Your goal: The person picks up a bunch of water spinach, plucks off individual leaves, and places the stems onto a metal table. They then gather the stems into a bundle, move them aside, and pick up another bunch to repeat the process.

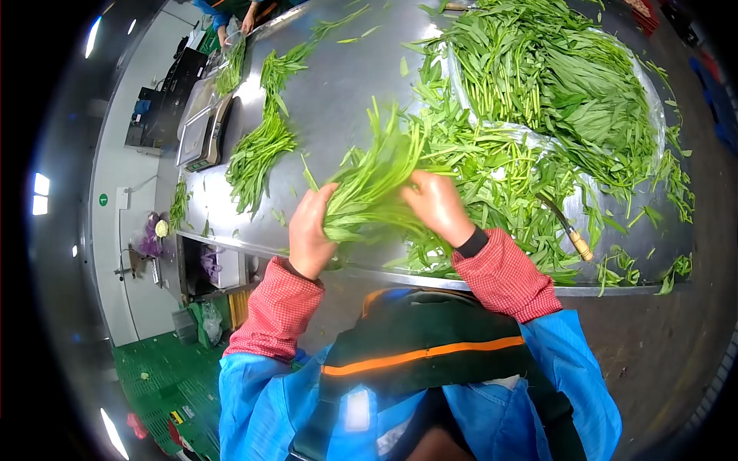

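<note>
Above the table's near edge, my left hand (pixel 312 229) is closed round a bunch of leafy green stems (pixel 373 184). At the right side of that bunch is my right hand (pixel 440 206), its fingers curled against the stems; the leaves between the hands are blurred. Right of my right hand lies a loose spread of greens (pixel 500 184), and behind it a large heap of greens (pixel 553 84) rests on clear plastic. A curved knife with a wooden handle (pixel 580 244) lies on the greens at the right. Gathered bunches (pixel 260 157) lie to the left.
A scale (pixel 201 140) stands at the metal table's (pixel 338 77) left edge. At the far left, another person's hands (pixel 247 21) are near a bunch in a bag. Below the table, a shelf holds a white box (pixel 229 267). Green crates (pixel 154 384) lie at lower left.
</note>
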Demonstrator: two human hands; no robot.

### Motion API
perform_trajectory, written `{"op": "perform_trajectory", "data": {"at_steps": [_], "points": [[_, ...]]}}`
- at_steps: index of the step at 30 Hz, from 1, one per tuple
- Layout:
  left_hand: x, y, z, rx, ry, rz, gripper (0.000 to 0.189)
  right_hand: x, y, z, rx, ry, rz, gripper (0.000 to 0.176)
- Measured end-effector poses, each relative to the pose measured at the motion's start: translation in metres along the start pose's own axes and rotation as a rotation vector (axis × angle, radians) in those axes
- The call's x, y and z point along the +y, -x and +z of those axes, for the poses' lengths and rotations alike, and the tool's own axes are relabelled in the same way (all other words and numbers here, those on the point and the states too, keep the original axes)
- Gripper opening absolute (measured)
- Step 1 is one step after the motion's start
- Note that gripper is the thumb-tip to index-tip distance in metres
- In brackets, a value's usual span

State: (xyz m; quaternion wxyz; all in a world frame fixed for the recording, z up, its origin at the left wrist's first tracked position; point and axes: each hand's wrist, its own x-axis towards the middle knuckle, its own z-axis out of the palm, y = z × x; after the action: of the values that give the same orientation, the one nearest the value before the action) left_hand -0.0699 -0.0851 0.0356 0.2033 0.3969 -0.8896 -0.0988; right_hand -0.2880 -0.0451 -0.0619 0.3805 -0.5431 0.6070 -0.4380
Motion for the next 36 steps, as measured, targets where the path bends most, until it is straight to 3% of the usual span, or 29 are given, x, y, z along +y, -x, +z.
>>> {"op": "perform_trajectory", "data": {"at_steps": [2,3,6,10,13,16,20,24,25,29,33,36], "points": [[-0.003,0.002,-0.001,0.001,-0.025,-0.001,0.057,0.006,-0.005,-0.013,-0.022,-0.596,0.082,0.023],[-0.005,0.004,-0.002,0.005,0.001,-0.011,0.06,0.003,-0.002,-0.032,-0.038,-0.778,0.268,0.014],[-0.009,0.007,-0.005,0.01,-0.018,-0.05,0.061,0.021,0.004,-0.076,-0.087,-1.298,0.112,0.011],[-0.011,0.005,-0.002,0.03,-0.043,-0.001,0.063,-0.002,0.012,-0.059,0.013,-0.831,0.174,0.014],[-0.009,0.0,-0.008,-0.001,-0.204,0.165,0.059,-0.014,0.016,-0.047,0.022,-0.778,0.125,0.011],[-0.002,-0.006,-0.014,0.021,-0.444,0.419,0.05,-0.017,0.015,-0.054,0.202,-0.555,-0.021,0.011],[-0.001,-0.01,-0.014,0.026,-0.566,0.549,0.046,-0.036,0.014,-0.056,0.393,0.131,-0.263,0.021],[-0.003,-0.014,-0.014,0.008,-0.586,0.528,0.048,-0.021,0.017,-0.036,0.193,0.512,-0.307,0.017],[-0.003,-0.016,-0.014,0.009,-0.586,0.537,0.048,-0.023,0.018,-0.034,0.17,0.427,-0.268,0.017],[-0.002,-0.016,-0.014,-0.023,-0.593,0.569,0.048,-0.042,0.012,-0.055,0.464,0.425,-0.405,0.021],[0.004,-0.021,-0.011,-0.053,-0.585,0.674,0.049,-0.057,-0.01,-0.061,0.374,0.631,-0.526,0.025],[0.008,-0.024,-0.012,-0.063,-0.591,0.745,0.05,-0.022,-0.024,-0.055,-0.064,0.498,-0.492,0.026]]}}
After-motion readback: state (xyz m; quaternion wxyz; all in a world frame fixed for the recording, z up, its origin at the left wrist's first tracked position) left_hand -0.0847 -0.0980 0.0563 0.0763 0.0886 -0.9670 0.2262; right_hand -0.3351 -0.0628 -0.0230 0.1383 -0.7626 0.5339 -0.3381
